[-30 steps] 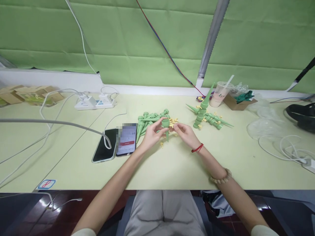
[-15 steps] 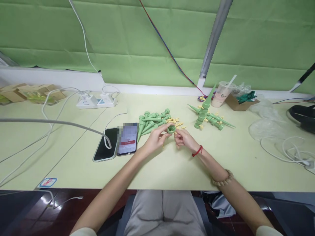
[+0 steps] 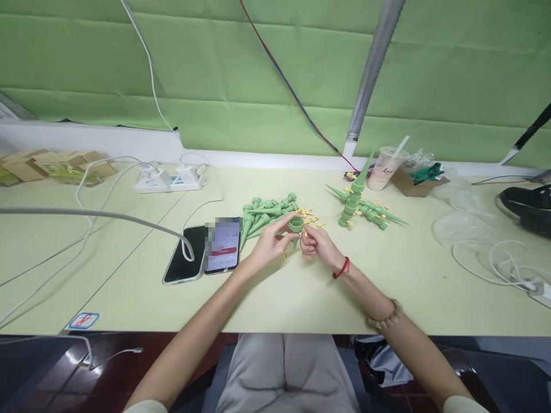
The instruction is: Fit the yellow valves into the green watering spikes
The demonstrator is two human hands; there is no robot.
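My left hand (image 3: 267,244) pinches a green plastic spike (image 3: 295,226) just below its round cup end, with the open end facing me. My right hand (image 3: 317,245) meets it from the right, fingertips pressing a small yellow piece (image 3: 305,232) against the spike's side. Behind the hands lies a pile of green spikes (image 3: 266,212) and a scatter of small yellow pieces (image 3: 310,217). Further right sits a second heap of green spikes with yellow pieces (image 3: 360,203) on them, one spike pointing up.
Two phones (image 3: 205,250) lie left of my hands, a grey cable (image 3: 90,214) looping over them. A power strip (image 3: 167,180) and cardboard boxes (image 3: 55,165) sit at the back left. A drink cup (image 3: 386,166), a small box and white cables (image 3: 499,258) are on the right.
The spike has tipped from upright until its cup end faces me. My right hand has closed in against it with a yellow piece. Both hands stayed in the same spot.
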